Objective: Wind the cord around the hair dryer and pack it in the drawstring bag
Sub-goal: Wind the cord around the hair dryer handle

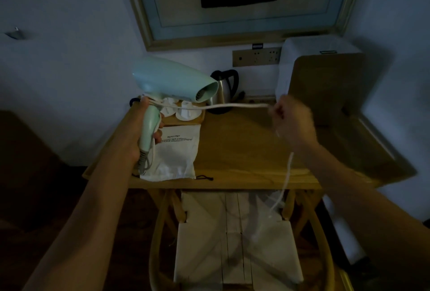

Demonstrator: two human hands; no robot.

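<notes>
A dim room: a light wooden worktop (244,151) against a pale wall, under a framed mirror (244,4). One mint-green plastic hair dryer (172,81) is held above it, handle clenched in the left hand (142,132). One white cord (232,105) stretches taut to the right hand (293,123), which pinches it. One white drawstring bag (174,155) lies flat on the worktop. One steel kettle (225,88) stands behind; one wooden chair (237,239) is below.
</notes>
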